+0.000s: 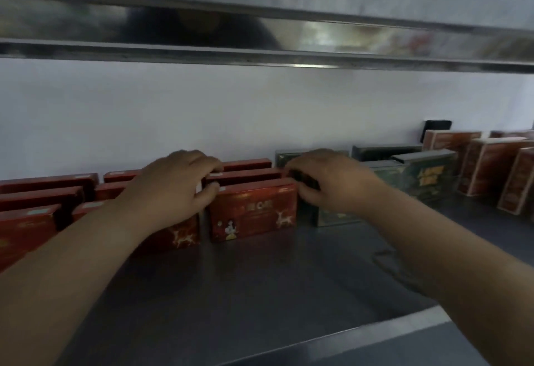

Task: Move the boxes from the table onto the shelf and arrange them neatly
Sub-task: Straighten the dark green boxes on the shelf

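Nearest the viewer lies the grey metal shelf (260, 279), with bare deck in front of the landmark, the front red box (254, 211). This box stands on its long edge with its printed face outward. The table is not in view.

The left hand (173, 189) is at the left end of the front red box. Its thumb presses that end and its fingers curl over the top of the rear red boxes (245, 175) directly behind, so it grips the file. The right hand (329, 183) is curled at the right end. Something dark sits under its fingers, and it cannot be told whether the hand clasps the front red box or the neighbour beside it.

Left of the front red box stand more red boxes (43, 192) in files, touching or nearly so. To its right are the dark green boxes (427, 176), and further right the red-brown boxes (491, 166). Behind all of them is the white back wall (231, 119), and above is the upper shelf (260, 33).

The step in hand appears to be squaring this file. Recommended procedure:
- Apply equal pressure from both ends so the boxes slide without twisting.
- Keep the bases flat on the shelf and do not lift.
- Bring the front face level with the file on the left.
- Close the small gap on that side.
- Avoid nudging the dark green boxes with the right wrist.
- Release only when the file stands upright unaided.
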Available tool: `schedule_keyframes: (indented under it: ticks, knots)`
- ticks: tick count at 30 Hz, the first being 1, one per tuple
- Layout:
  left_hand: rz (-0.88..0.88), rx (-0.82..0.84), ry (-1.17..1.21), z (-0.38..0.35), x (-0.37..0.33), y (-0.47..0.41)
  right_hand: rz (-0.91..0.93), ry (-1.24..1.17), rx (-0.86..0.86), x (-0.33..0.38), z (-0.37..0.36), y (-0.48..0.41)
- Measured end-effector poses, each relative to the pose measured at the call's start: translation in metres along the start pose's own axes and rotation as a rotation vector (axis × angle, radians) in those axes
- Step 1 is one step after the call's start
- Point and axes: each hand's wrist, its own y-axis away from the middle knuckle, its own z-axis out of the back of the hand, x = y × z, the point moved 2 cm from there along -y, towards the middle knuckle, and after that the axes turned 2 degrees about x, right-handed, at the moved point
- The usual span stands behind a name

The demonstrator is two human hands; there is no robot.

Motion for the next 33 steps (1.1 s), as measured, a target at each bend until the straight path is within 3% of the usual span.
schedule_keyframes:
  ticks: [7,12,16,23,33]
  knots:
    - [0.003,0.137,0.014,-0.011,-0.076,-0.113,-0.086,0.074,0.104,-0.124,0.041,0.002]
    - [0.018,0.204,0.008,-0.033,-0.115,-0.187,-0.071,0.122,0.322,-0.207,0.047,-0.005]
    - [0.090,0.325,0.008,-0.053,-0.135,-0.228,-0.123,0.125,0.396,-0.257,0.040,-0.002]
    - [0.201,0.578,0.014,-0.079,-0.142,-0.259,-0.169,0.071,0.546,-0.301,0.014,-0.008]
    - [0.102,0.617,-0.057,-0.093,-0.138,-0.282,-0.194,0.020,0.553,-0.316,0.004,-0.013]
